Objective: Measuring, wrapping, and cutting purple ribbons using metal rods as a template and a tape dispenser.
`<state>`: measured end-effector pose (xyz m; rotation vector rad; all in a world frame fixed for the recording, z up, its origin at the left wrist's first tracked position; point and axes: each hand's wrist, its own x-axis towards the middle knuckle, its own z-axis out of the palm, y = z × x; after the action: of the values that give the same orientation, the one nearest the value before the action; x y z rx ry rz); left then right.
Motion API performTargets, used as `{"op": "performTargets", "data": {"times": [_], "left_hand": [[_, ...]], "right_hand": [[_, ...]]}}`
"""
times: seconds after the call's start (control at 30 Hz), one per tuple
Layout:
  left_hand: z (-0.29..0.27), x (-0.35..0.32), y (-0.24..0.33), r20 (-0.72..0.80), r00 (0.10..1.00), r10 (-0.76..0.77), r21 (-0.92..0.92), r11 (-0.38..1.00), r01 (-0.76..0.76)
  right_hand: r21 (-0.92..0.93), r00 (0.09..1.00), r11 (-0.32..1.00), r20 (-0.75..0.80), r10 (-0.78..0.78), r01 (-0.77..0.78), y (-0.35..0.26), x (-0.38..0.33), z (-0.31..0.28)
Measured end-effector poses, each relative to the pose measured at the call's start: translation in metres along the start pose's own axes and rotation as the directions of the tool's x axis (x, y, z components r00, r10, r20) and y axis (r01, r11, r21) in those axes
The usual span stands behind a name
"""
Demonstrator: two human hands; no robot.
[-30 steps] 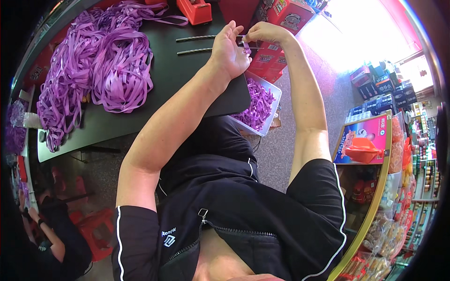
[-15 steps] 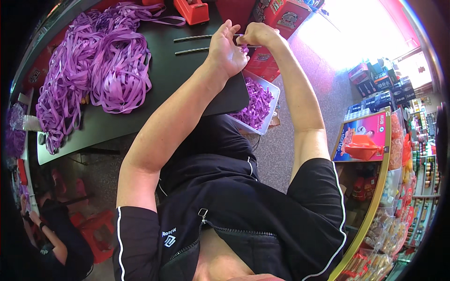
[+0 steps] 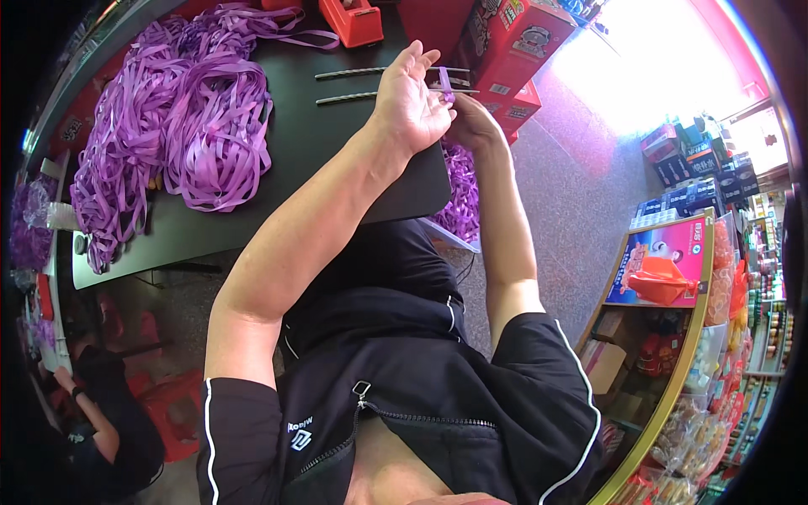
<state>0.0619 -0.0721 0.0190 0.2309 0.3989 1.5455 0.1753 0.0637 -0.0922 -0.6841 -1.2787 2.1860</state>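
Note:
Two thin twisted metal rods (image 3: 347, 74) lie side by side, reaching past the black table's right end. A short purple ribbon (image 3: 446, 80) loops across both rods near their right ends. My left hand (image 3: 412, 105) lies over the rods, palm turned up, upper fingers stretched apart. Its lower fingers curl and touch the bottom of the ribbon loop. Just right of it and below the rods is my right hand (image 3: 476, 124). Its fingertips are hidden behind my left hand and the ribbon, so its grip does not show.
Long purple ribbons (image 3: 215, 135) are heaped on the black table (image 3: 303, 143), below an orange-red tape dispenser (image 3: 352, 23). A bin (image 3: 459, 240) of purple ribbon pieces stands under the table corner. Red boxes (image 3: 522, 50) are stacked behind. Another person (image 3: 101, 421) sits at lower left.
My right hand has dropped from above the rods to below them. The ribbon loop across the rods now shows plainly. My left hand stays over the rods, nearly in place.

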Motion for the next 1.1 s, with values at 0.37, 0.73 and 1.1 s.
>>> {"op": "performTargets", "data": {"times": [0.37, 0.73, 1.1], "left_hand": [[0.0, -0.001, -0.003, 0.034, 0.999, -0.006, 0.009, 1.0, 0.006], [-0.001, -0.001, 0.0, 0.06, 0.998, -0.006, -0.009, 1.0, 0.007], [0.002, -0.004, -0.001, 0.048, 0.999, -0.009, -0.045, 0.999, 0.011]], "right_hand": [[0.693, 0.852, 0.709, 0.442, -0.279, -0.128, 0.034, 0.024, 0.002], [0.469, 0.958, 0.881, 0.275, -0.076, -0.065, -0.005, 0.011, -0.002], [0.33, 0.946, 0.941, 0.321, -0.032, -0.08, -0.025, -0.007, -0.021]]}}
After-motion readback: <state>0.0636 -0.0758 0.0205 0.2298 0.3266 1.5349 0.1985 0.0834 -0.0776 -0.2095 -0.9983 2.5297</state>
